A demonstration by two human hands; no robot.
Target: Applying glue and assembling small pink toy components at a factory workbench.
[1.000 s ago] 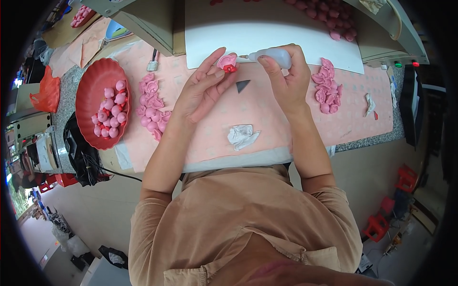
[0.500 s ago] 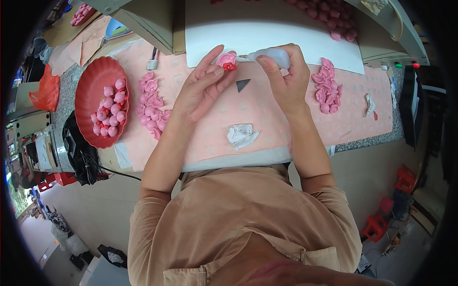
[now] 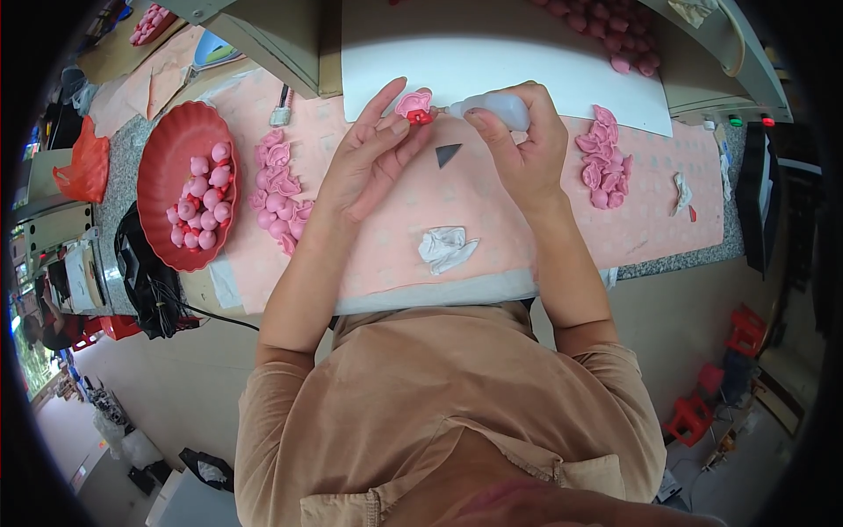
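Note:
Between the thumb and fingers of my left hand is a small pink and red molded figure part, its hollow pink side facing up. My right hand grips a translucent squeeze bottle, tipped sideways so its thin nozzle points left at the figure part. The nozzle tip is at or close to the part's right edge; contact cannot be made out. Below the hands, a dark triangular piece and a crumpled white tissue lie on the pink table cover.
Pink molded pieces lie left of my arm, and another pile lies at right. A red scalloped bowl holds pink ball-shaped figures. Behind my hands, white sheet runs under a grey cabinet frame, with more pink pieces.
Both hands have shifted very slightly to the left, with the figure part and bottle still held. The bottle's nozzle stays pointed at the part.

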